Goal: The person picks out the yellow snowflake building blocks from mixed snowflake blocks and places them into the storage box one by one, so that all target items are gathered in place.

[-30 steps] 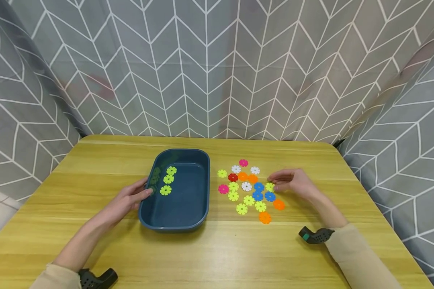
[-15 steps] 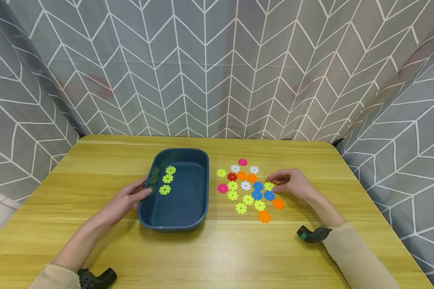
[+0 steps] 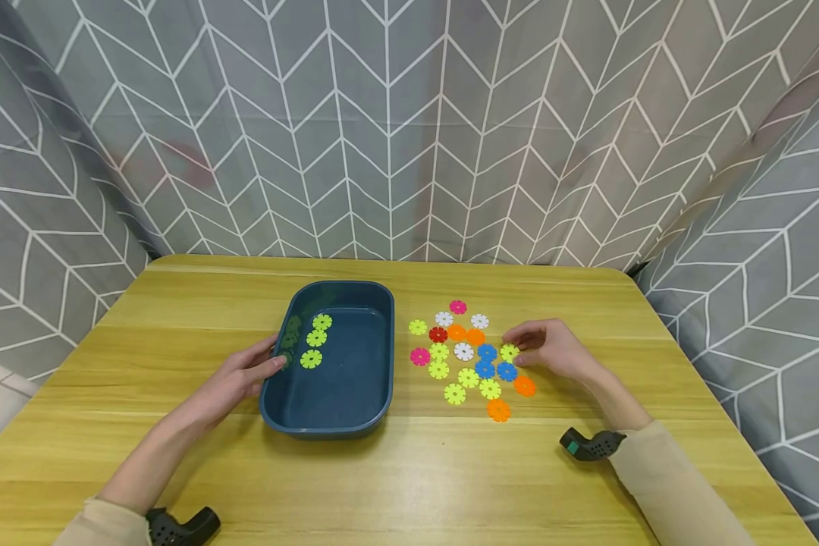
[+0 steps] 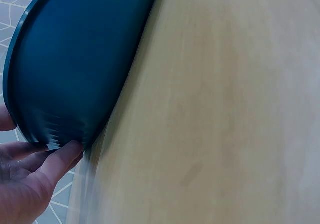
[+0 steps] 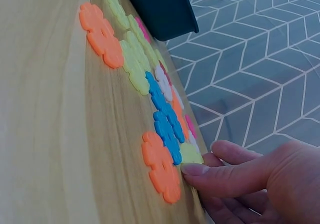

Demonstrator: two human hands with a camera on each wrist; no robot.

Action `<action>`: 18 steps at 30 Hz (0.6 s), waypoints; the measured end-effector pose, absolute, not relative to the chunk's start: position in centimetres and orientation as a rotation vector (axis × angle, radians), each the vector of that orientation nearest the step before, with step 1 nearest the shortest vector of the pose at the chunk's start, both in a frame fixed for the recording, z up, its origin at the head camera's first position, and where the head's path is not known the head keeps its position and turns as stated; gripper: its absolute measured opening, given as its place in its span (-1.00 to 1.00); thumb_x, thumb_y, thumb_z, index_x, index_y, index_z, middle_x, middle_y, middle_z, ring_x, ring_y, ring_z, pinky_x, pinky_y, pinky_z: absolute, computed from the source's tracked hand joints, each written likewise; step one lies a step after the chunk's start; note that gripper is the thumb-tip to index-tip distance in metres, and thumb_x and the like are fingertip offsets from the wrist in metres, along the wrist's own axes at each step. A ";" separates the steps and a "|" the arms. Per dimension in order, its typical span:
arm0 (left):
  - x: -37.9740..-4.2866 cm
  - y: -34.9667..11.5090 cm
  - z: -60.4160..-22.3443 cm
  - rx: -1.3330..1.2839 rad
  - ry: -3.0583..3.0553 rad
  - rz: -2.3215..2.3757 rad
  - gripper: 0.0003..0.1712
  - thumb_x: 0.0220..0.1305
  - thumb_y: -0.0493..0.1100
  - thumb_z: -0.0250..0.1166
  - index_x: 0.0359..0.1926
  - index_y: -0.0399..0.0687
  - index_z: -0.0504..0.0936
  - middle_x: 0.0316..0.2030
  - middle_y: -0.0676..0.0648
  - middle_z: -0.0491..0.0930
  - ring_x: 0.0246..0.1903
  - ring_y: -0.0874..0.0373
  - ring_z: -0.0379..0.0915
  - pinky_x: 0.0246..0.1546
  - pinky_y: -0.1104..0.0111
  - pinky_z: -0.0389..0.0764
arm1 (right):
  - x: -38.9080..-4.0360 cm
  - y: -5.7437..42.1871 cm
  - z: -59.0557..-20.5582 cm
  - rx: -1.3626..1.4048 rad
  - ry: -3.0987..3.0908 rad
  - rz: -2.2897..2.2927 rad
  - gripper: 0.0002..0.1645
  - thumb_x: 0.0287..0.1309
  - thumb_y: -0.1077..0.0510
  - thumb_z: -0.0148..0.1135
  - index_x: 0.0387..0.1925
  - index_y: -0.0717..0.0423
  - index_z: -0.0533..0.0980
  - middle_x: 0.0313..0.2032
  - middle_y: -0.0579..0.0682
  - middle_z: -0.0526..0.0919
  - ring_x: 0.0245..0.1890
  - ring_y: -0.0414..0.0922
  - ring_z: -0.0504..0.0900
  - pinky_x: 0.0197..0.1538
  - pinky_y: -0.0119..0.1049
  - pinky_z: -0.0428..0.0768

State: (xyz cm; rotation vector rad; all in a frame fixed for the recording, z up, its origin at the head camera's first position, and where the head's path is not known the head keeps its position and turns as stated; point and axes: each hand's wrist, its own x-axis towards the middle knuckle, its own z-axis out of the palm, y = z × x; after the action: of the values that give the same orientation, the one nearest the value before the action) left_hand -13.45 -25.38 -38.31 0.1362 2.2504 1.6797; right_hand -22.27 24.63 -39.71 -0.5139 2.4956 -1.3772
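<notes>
My left hand [image 3: 241, 375] grips the left side of a dark blue plastic basin [image 3: 348, 387], thumb over the rim and fingers along the outer wall. Three yellow-green snowflake discs [image 3: 311, 359] lie on the basin's floor near that wall. Right of it, several flat notched discs are spread on the table. My right hand [image 3: 556, 349] is at their right edge, thumb and forefinger pinching a yellow-green snowflake disc [image 3: 509, 353]. In the right wrist view the thumb covers part of this disc [image 5: 191, 154]. Blue discs [image 3: 507, 371] lie right beside it.
The wooden table [image 3: 409, 485] carries everything. Orange discs [image 3: 499, 410] lie nearest me, white discs [image 3: 480, 321] and a pink disc [image 3: 458, 307] farther back, and a red disc [image 3: 438, 334] among them. A grey patterned curtain [image 3: 409, 136] hangs behind the table's far edge.
At the right hand's fingertips the yellow-green disc has shifted slightly right, and the blue disc beside it slightly toward me. The left hand and basin hold still.
</notes>
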 end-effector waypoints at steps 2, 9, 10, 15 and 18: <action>-13.4 -25.4 -38.3 0.134 2.250 1.679 -0.16 0.56 0.01 0.01 0.57 -0.29 -0.17 0.51 -0.41 0.02 0.35 -0.29 0.25 0.10 0.28 0.61 | -22.3 24.6 -39.7 -0.523 2.500 -1.379 -0.55 0.04 0.43 0.41 0.03 0.37 0.60 0.01 0.28 0.68 -0.03 0.09 0.62 0.02 -0.38 0.62; -13.4 -25.4 -38.3 0.137 2.251 1.680 -0.17 0.56 -0.01 0.01 0.57 -0.29 -0.17 0.50 -0.41 0.02 0.34 -0.28 0.26 0.09 0.29 0.61 | -22.3 24.6 -39.9 -0.509 2.528 -1.379 -0.56 0.04 0.43 0.41 0.02 0.34 0.61 -0.01 0.24 0.69 -0.04 0.07 0.61 0.01 -0.39 0.62; -13.4 -25.4 -38.3 0.139 2.251 1.680 -0.17 0.56 -0.01 0.01 0.57 -0.29 -0.17 0.50 -0.42 0.02 0.34 -0.29 0.26 0.09 0.29 0.61 | -22.4 24.6 -39.9 -0.500 2.532 -1.378 -0.56 0.04 0.43 0.41 0.02 0.33 0.62 -0.01 0.24 0.69 -0.05 0.06 0.61 0.00 -0.41 0.62; -13.5 -25.4 -38.3 0.144 2.246 1.682 -0.17 0.56 -0.01 0.01 0.57 -0.30 -0.18 0.51 -0.41 0.01 0.36 -0.30 0.23 0.10 0.29 0.61 | -22.4 24.7 -40.0 -0.471 2.560 -1.353 -0.59 0.05 0.37 0.44 0.01 0.25 0.65 -0.03 0.19 0.70 -0.10 0.03 0.60 -0.06 -0.45 0.60; -13.5 -25.5 -38.4 0.143 2.242 1.683 -0.16 0.56 -0.01 0.01 0.57 -0.30 -0.19 0.51 -0.42 -0.01 0.36 -0.29 0.22 0.11 0.31 0.60 | -22.5 24.8 -40.1 -0.465 2.576 -1.337 -0.60 0.07 0.35 0.44 0.01 0.23 0.66 -0.03 0.18 0.70 -0.11 0.02 0.60 -0.07 -0.43 0.60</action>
State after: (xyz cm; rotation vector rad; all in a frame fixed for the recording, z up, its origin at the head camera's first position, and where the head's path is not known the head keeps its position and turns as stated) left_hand -13.51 -25.46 -38.35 0.1434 2.2425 1.6829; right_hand -22.50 24.85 -40.11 -0.4645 2.5762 -1.3374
